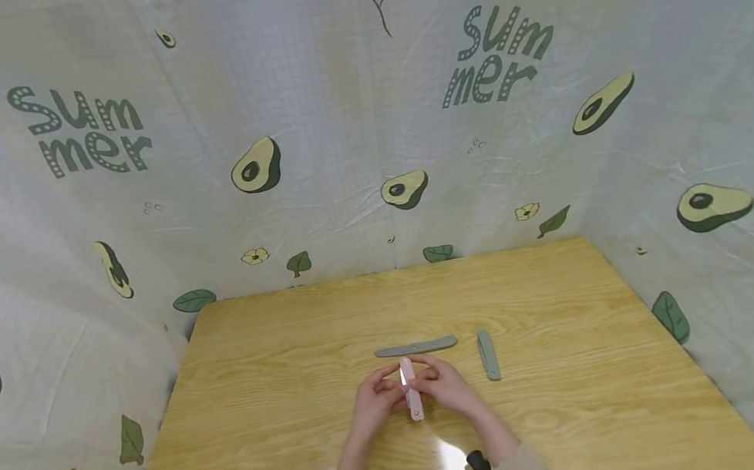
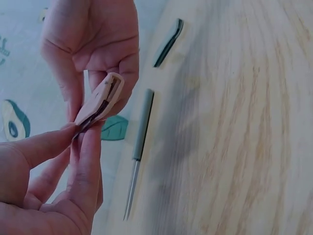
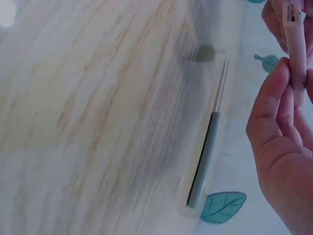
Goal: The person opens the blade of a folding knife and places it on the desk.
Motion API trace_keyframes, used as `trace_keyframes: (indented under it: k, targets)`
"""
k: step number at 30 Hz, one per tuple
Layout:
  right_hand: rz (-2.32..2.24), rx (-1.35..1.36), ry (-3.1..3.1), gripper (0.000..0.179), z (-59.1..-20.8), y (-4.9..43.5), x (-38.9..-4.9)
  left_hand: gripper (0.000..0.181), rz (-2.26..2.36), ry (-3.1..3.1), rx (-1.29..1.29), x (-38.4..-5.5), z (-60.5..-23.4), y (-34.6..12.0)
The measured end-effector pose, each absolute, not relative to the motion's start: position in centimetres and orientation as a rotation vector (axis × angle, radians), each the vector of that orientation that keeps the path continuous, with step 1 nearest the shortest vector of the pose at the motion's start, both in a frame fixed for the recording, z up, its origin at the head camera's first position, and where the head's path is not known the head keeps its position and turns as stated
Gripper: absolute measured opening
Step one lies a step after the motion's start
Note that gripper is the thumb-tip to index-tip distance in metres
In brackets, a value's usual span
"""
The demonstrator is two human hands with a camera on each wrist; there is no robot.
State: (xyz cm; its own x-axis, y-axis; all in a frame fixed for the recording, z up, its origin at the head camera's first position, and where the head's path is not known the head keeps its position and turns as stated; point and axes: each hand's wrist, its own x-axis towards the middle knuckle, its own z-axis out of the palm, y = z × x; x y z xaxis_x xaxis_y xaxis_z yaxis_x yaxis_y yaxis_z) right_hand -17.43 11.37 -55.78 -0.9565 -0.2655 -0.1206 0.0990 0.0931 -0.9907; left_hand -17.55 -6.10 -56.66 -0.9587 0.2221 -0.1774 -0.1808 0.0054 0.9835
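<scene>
Pinching the pink folding knife (image 1: 415, 403) from both sides, the left hand (image 1: 374, 404) and the right hand (image 1: 449, 389) hold it in the lower centre of the head view. There a grey-green open knife (image 1: 415, 347) lies just above it in the frame and a grey-green folded knife (image 1: 488, 356) to its right, both on the bench (image 1: 284, 401). A slipping pinch could nick a finger, since what looks like the blade (image 1: 403, 375) shows beside the handle (image 1: 416, 410), close to the fingertips. The left wrist view, left of centre, gives what the head view does not: the slot (image 2: 108, 100) along the handle. The right wrist view has the pink knife at its upper right but leaves out the folded one; whether the blade locks cannot be told
</scene>
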Motion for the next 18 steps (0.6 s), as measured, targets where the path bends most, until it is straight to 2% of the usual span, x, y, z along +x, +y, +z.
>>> trace_keyframes:
  k: [18]
  targets:
    - [-1.991, -0.145, 2.065, 0.053, -56.0, 13.2, -17.5, 0.041, 2.114, 1.913, 0.032, -18.0, -56.7, -4.5]
